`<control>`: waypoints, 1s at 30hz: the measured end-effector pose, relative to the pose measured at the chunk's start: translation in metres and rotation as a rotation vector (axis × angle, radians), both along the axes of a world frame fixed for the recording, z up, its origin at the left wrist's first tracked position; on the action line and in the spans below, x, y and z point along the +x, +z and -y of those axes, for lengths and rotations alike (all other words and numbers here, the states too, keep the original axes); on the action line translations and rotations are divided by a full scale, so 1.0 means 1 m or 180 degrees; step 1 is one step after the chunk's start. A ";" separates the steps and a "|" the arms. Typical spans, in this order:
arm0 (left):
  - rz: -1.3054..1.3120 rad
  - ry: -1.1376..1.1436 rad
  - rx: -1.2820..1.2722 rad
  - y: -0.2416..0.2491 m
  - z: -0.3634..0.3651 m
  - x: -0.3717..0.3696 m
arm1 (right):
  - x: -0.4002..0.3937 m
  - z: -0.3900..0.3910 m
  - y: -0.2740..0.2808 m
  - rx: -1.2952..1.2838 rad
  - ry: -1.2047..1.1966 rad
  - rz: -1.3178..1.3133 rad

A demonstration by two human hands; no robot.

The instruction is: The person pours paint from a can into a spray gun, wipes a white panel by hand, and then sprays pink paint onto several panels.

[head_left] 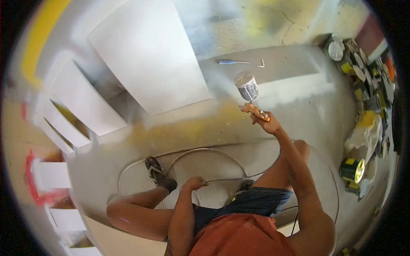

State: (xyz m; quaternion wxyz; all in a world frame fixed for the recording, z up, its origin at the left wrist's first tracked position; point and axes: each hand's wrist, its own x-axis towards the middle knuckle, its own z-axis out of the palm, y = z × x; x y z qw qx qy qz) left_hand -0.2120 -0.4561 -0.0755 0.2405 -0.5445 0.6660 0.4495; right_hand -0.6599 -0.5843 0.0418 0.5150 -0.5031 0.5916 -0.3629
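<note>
My right hand (267,123) is wrapped round the orange handle of a spray gun (256,112), whose metal cup (246,86) sits at its upper end. Near my left knee, my left hand (194,183) is closed round a hose (226,179) that runs across toward my right leg. Up and to the left of the spray gun stands a large white panel (149,55). Narrower white panels (85,96) lean beside it on the left.
Paint cans (352,170) and lids pile up along the right side. A blue-handled screwdriver (228,62) and a small bent piece (261,63) lie on the floor. Hose loops (183,149) surround my left foot. White pieces (51,175) stand at the lower left.
</note>
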 end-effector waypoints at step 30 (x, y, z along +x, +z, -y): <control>-0.0216 0.0627 0.0158 0.034 0.042 -0.017 | -0.032 -0.009 -0.001 0.0020 -0.0444 0.0588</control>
